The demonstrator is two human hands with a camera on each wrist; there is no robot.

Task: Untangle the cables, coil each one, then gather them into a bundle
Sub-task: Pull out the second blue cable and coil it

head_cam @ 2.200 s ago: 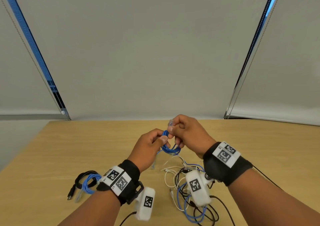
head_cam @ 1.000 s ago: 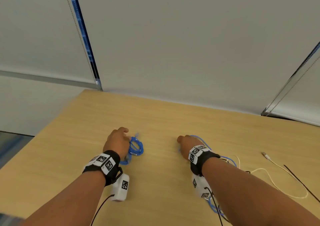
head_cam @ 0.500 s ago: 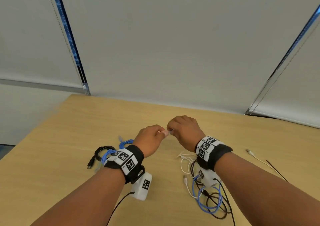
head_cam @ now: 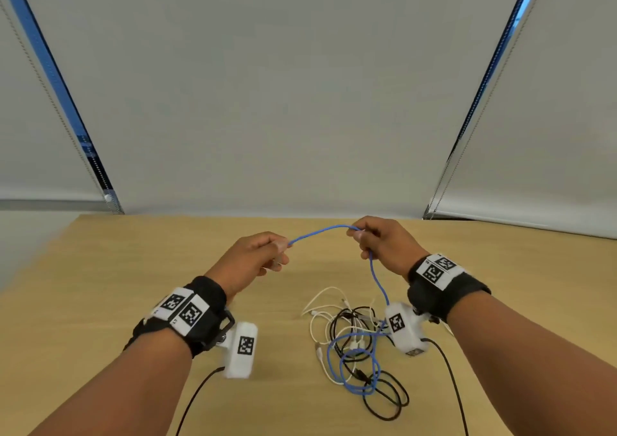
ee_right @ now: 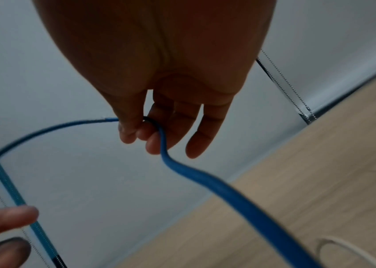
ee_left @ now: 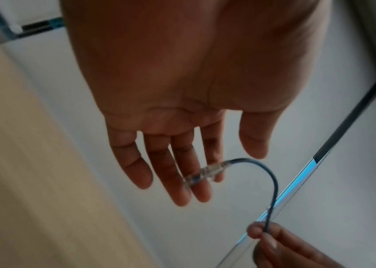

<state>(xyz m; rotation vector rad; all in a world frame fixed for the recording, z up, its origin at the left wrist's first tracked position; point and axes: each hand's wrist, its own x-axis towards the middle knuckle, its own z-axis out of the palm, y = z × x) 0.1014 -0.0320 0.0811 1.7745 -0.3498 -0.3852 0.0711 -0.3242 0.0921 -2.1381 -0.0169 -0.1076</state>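
A blue cable (head_cam: 320,232) arcs between my two hands above the wooden table (head_cam: 133,285). Its clear connector (ee_left: 203,174) lies across the straight fingers of my left hand (head_cam: 280,252), and in the left wrist view the thumb (ee_left: 253,141) stands apart from it. My right hand (head_cam: 359,235) pinches the cable between thumb and fingers (ee_right: 152,143). From there the blue cable (ee_right: 205,177) drops to a tangle (head_cam: 354,345) of white, black and blue cables on the table under my right wrist.
Window blinds hang behind the table's far edge. The white wrist cameras (head_cam: 242,349) hang below both wrists, with black leads trailing toward me. A loop of white cable (ee_right: 342,244) shows at the lower right of the right wrist view.
Half a second ago both hands met at the connector. They have since drawn apart, with a span of blue cable between them. The coiled cables at the left have left the view.
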